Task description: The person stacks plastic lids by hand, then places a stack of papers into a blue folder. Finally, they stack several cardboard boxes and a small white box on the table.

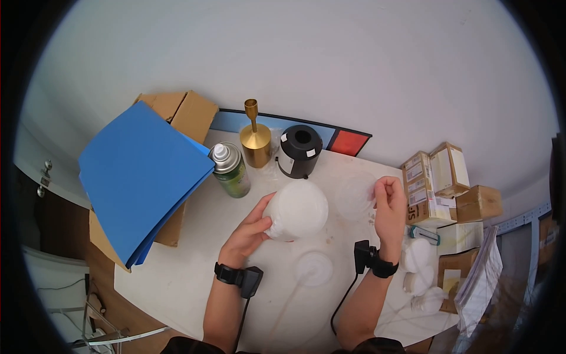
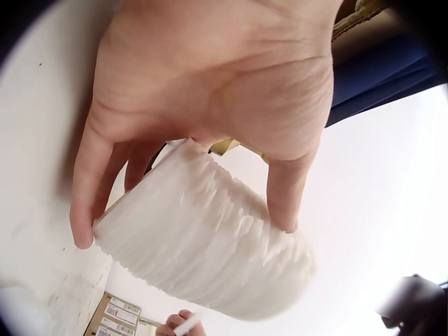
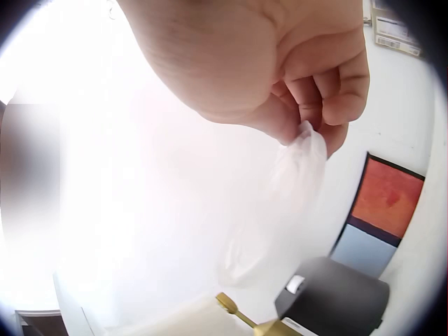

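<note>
My left hand (image 1: 246,235) grips a white rounded object (image 1: 299,209) above the table, thumb on one side and fingers on the other. Its side looks pleated or wrinkled in the left wrist view, where the hand (image 2: 210,77) spans the object (image 2: 203,238). To the right, my right hand (image 1: 390,212) pinches the edge of a thin translucent film (image 1: 354,194). In the right wrist view that film (image 3: 276,203) hangs from the thumb and fingertips of the hand (image 3: 259,63); its lower part blurs into the bright background.
A pale disc (image 1: 313,268) lies on the white table (image 1: 159,289). Behind stand a spray can (image 1: 233,174), a gold candle holder (image 1: 256,144) and a black cylinder (image 1: 300,154). Blue folders (image 1: 144,177) lean at left; small cartons (image 1: 421,189) and white rolls (image 1: 417,255) are at right.
</note>
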